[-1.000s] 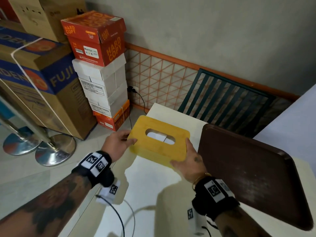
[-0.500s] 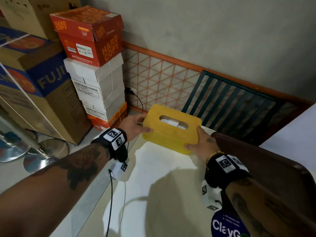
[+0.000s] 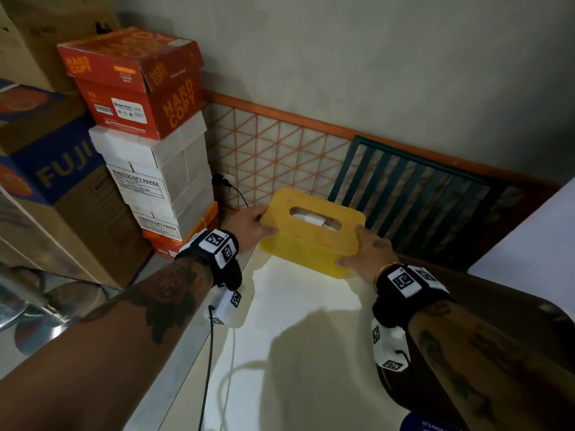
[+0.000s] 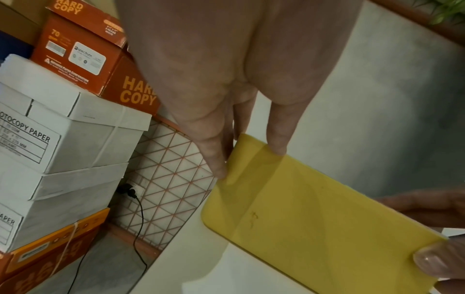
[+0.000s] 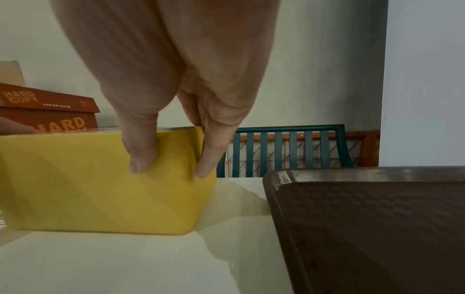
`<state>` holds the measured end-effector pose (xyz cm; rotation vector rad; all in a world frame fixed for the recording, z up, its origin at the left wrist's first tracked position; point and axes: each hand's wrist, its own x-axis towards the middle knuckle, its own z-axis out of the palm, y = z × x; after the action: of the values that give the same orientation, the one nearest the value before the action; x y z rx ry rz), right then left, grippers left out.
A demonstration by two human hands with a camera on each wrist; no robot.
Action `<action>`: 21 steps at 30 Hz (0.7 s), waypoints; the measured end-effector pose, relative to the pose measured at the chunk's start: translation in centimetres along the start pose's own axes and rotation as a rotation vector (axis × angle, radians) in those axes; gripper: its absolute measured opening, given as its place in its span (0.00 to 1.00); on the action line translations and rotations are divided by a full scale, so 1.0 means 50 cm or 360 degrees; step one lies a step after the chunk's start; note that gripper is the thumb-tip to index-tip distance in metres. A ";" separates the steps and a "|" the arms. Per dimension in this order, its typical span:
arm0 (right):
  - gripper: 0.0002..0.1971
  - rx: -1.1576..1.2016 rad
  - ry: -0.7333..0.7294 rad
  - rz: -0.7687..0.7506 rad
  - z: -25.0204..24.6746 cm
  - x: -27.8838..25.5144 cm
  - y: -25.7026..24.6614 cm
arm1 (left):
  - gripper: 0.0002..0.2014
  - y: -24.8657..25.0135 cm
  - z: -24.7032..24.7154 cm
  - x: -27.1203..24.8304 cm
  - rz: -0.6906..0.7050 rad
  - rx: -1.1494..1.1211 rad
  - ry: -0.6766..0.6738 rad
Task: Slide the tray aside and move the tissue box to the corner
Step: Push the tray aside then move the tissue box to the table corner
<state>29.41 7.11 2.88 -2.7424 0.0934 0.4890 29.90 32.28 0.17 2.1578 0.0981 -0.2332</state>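
The yellow tissue box [image 3: 311, 244], with a white tissue in its oval slot, is at the far left corner of the white table [image 3: 305, 337]. My left hand [image 3: 249, 227] grips its left end; in the left wrist view its thumb lies on top and its fingers [image 4: 216, 159] on the side. My right hand [image 3: 364, 253] grips the right end, thumb on the near face and fingers [image 5: 206, 167] round the corner of the box [image 5: 88, 183]. The brown tray [image 5: 327, 174] lies to the right, apart from the box.
Stacked paper cartons [image 3: 149, 126] stand on the floor left of the table. A teal slatted chair back [image 3: 420, 197] and the tiled wall are right behind the box. A black cable [image 3: 207, 368] hangs from my left wrist over the table's left edge.
Both hands have carried the tissue box away from me toward the table's far left corner. The grip on both ends is unchanged. The tray has stayed at the right.
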 end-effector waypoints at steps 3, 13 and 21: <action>0.47 -0.0039 -0.0009 0.0006 -0.002 0.004 -0.006 | 0.22 0.006 -0.001 0.012 -0.0011 0.0039 0.0019; 0.47 -0.0055 -0.0004 -0.0017 -0.001 0.010 -0.012 | 0.34 -0.017 0.002 0.049 -0.0106 0.0130 0.0042; 0.47 -0.0077 0.0007 0.0016 0.000 0.016 -0.017 | 0.28 -0.009 0.003 0.040 -0.0101 0.0206 0.0087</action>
<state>30.28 7.90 2.87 -2.7914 0.0975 0.4945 31.78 32.37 -0.70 2.2925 0.1878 -0.2227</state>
